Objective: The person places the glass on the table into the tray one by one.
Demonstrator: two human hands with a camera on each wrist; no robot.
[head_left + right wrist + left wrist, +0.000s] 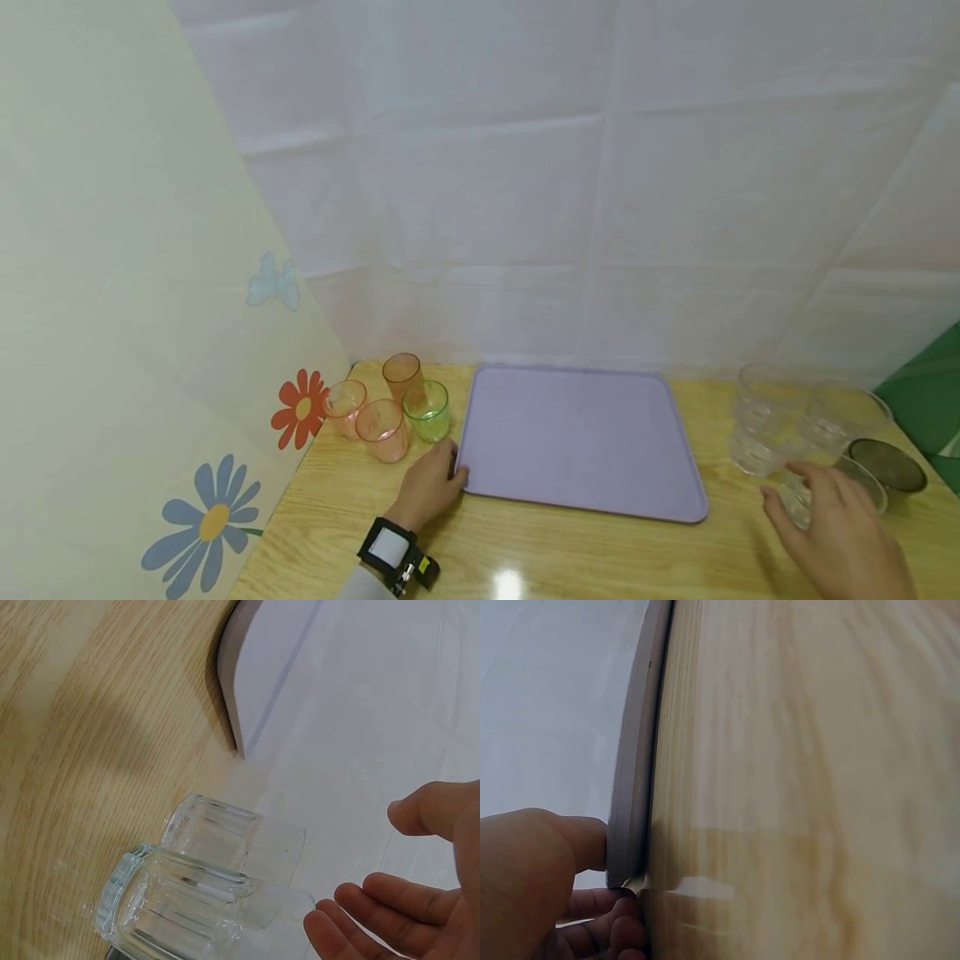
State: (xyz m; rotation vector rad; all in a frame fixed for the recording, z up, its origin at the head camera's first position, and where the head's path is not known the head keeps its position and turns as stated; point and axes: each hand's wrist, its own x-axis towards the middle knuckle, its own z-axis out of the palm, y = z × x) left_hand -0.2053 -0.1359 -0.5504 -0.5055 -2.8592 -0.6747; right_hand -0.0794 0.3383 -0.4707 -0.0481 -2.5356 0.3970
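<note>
A lavender rectangular tray (581,442) lies on the wooden table. My left hand (426,487) pinches its near left corner; in the left wrist view the thumb (585,841) presses the inner side of the rim (634,765) and the fingertips curl against the outside. My right hand (843,533) hovers at the clear glasses on the right, thumb and fingers spread with nothing between them. Seen from the right wrist, its fingertips (322,934) are right at the rim of a thick-based clear tumbler (161,907), and another clear tumbler (217,832) stands just behind.
Left of the tray stand coloured tumblers: a green one (429,421), a brown-orange one (402,375) and two pinkish-orange ones (386,437). A dark smoky glass (892,467) is beside the clear ones. A white sheet (525,208) hangs behind; a decorated wall (150,292) borders the left.
</note>
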